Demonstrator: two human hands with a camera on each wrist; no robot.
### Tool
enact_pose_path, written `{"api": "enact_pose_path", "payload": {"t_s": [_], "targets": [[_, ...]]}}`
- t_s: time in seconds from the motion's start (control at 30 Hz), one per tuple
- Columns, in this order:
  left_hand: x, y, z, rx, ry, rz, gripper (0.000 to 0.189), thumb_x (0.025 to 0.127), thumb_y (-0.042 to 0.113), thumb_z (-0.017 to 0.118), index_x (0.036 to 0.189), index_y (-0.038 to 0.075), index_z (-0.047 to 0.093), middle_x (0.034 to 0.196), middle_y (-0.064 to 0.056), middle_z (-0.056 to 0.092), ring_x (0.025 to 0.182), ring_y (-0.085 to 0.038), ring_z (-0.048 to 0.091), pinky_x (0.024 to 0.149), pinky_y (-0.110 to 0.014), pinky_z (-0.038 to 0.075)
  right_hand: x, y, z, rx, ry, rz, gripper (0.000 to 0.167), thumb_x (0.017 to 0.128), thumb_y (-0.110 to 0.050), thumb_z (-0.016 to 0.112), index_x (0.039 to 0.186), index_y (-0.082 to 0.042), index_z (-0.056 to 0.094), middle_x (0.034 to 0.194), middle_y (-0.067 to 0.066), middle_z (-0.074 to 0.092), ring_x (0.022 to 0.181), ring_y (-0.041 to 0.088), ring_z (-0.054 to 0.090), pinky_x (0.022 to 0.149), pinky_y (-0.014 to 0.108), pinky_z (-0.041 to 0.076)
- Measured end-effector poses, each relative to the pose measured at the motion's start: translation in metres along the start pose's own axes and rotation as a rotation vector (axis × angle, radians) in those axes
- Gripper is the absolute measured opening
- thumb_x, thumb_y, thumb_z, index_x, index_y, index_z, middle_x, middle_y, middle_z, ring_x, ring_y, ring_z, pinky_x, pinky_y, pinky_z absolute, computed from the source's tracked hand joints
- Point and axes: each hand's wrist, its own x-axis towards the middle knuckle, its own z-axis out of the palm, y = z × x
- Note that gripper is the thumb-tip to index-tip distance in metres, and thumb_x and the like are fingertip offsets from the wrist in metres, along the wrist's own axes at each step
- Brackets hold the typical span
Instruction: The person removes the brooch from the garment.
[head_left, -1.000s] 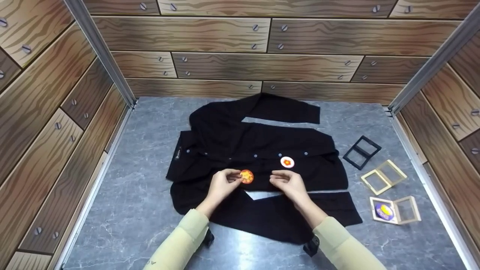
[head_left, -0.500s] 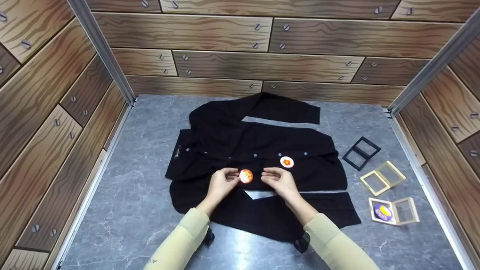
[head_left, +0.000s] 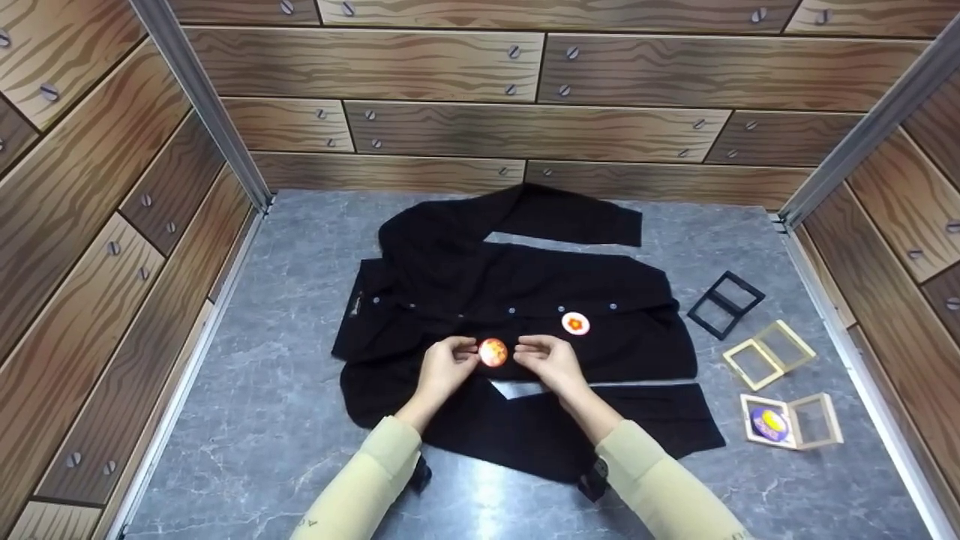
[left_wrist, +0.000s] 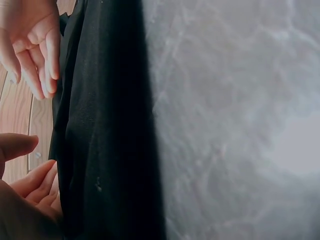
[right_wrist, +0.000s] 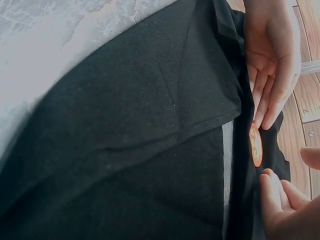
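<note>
A round orange badge with a yellow pattern [head_left: 493,352] lies over the front of a black long-sleeved shirt [head_left: 570,277]. My left hand [head_left: 448,367] is at its left side, fingertips right at the rim; the left wrist view shows thumb and fingers apart. From the other side my right hand [head_left: 551,365] faces the badge, a small gap between it and the fingertips. In the right wrist view, the orange badge [right_wrist: 256,145] sits between both hands' fingertips. Above my right hand, a white badge with a red flower [head_left: 575,323] rests near the shirt's button row.
On the grey marbled table [head_left: 292,300], right of the shirt, stand open frame-like cases: one black [head_left: 726,304], one gold [head_left: 769,355], and one pale [head_left: 814,421] with a purple-and-yellow badge [head_left: 769,424] in it. Wood-patterned walls enclose the back and sides.
My right hand has moved left, closer to the orange badge. The glare on that badge has shifted, while my left hand has drawn slightly back from over its edge.
</note>
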Motion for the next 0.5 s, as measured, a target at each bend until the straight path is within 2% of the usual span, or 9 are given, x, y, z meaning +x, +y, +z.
{"api": "enact_pose_path", "payload": {"t_s": [0.3, 0.5], "targets": [[0.001, 0.007, 0.003, 0.077, 0.020, -0.017, 0.024, 0.085, -0.007, 0.071, 0.108, -0.014, 0.076, 0.099, -0.024, 0.081, 0.092, -0.037, 0.080, 0.082, -0.040, 0.066, 0.009, 0.005, 0.013, -0.040, -0.015, 0.026, 0.035, 0.084, 0.005, 0.077, 0.117, 0.017, 0.071, 0.104, 0.029, 0.079, 0.089, 0.018, 0.078, 0.074, 0.013, 0.056], [0.003, 0.008, 0.004, 0.137, 0.016, -0.037, 0.021, 0.087, -0.004, 0.073, 0.106, -0.011, 0.077, 0.096, -0.021, 0.081, 0.090, -0.033, 0.080, 0.081, -0.038, 0.066, 0.010, 0.007, 0.017, -0.091, -0.012, 0.066, 0.035, 0.084, 0.005, 0.079, 0.117, 0.016, 0.072, 0.105, 0.028, 0.079, 0.087, 0.015, 0.077, 0.076, 0.017, 0.057]]}}
